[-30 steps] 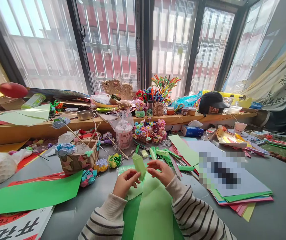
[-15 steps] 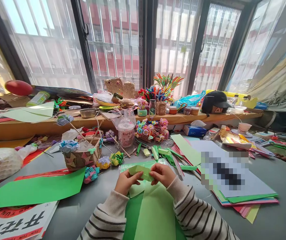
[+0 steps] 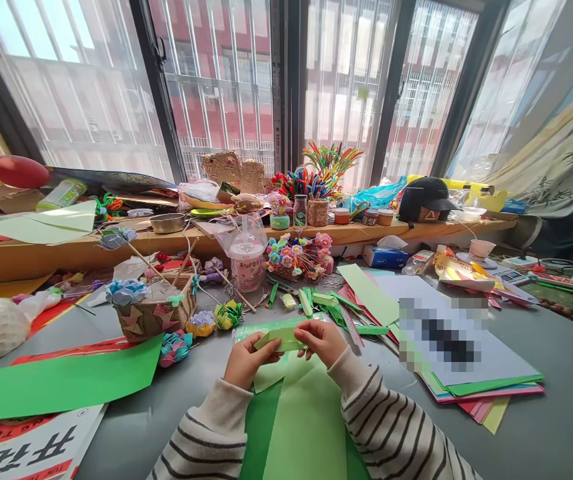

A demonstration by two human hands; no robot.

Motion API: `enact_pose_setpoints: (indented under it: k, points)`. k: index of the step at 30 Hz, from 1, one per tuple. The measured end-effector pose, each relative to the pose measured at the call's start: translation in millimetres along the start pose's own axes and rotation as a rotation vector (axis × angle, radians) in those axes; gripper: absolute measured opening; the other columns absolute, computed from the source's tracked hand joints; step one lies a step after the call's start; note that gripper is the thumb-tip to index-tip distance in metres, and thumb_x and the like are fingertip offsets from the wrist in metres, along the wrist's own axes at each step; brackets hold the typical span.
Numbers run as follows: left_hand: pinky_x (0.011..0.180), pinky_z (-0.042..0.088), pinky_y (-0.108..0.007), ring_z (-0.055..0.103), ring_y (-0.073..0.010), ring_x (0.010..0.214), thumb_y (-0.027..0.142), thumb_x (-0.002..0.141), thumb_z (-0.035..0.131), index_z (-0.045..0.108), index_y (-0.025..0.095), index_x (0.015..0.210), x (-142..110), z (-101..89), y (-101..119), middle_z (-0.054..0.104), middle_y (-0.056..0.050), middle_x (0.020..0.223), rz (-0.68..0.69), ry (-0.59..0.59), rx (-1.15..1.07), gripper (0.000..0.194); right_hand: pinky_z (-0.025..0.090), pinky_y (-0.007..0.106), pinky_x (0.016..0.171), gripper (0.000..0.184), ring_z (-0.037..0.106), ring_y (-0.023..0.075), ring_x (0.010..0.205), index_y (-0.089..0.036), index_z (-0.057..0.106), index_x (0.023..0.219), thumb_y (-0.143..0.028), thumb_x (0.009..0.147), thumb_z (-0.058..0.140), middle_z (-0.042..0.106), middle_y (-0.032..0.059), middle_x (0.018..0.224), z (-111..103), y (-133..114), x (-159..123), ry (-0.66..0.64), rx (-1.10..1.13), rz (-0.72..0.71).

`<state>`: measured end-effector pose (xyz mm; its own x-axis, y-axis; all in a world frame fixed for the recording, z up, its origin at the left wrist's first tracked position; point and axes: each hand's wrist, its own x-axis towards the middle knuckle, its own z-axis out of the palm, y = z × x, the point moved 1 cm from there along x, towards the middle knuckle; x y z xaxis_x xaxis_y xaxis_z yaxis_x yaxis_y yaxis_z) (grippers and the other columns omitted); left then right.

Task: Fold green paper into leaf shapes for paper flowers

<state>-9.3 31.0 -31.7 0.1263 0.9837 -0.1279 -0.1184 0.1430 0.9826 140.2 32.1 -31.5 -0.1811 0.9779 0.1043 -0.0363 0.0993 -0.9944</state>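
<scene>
Between my hands is a small folded piece of light green paper [image 3: 286, 339]. My left hand [image 3: 250, 357] pinches its left part, thumb in front. The fingers of my right hand [image 3: 322, 341] are closed on its right end. Below them a long light green sheet [image 3: 306, 427] lies over a darker green sheet [image 3: 259, 433] near the table's front edge. Just past my hands, several green folded strips [image 3: 323, 300] are heaped beside a ruler [image 3: 351, 325].
On the right is a stack of coloured paper [image 3: 466, 333]. A basket with paper flowers [image 3: 156, 317] and a green sheet [image 3: 66, 383] lie to the left. Beyond stand a lidded plastic cup [image 3: 249, 267], pipe-cleaner flowers [image 3: 299, 257] and a tissue box [image 3: 385, 256].
The folded paper has tilted and shows less of its left end; my right fingers have shifted on its right end. The whole view has moved slightly.
</scene>
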Motion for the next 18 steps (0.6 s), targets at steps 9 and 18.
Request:
enact_pose_setpoints:
  k: [9, 18]
  points:
    - [0.049, 0.047, -0.024, 0.059, -0.0161, 0.054, 0.032, 0.046, 0.067, 0.056, 0.011, 0.065, -1.6, 3.6, -1.8, 0.059, 0.0, 0.057, 0.018, -0.067, 0.071, 0.03, 0.033, 0.016, 0.03, 0.027, 0.051, 0.0094, 0.037, -0.011, 0.05, 0.057, -0.034, 0.051, 0.062, 0.048, -0.0038, 0.043, 1.9, 0.5, -2.4, -0.043, -0.05, 0.003]
    - [0.049, 0.048, -0.023, 0.06, -0.0166, 0.052, 0.035, 0.045, 0.067, 0.056, 0.012, 0.063, -3.7, 2.9, 1.8, 0.06, 0.0, 0.059, -0.019, -0.06, 0.001, 0.031, 0.032, 0.016, 0.028, 0.028, 0.052, 0.0099, 0.036, -0.011, 0.051, 0.058, -0.035, 0.05, 0.063, 0.051, -0.0029, 0.047, 0.7, 0.5, -0.3, 0.048, 0.027, 0.035]
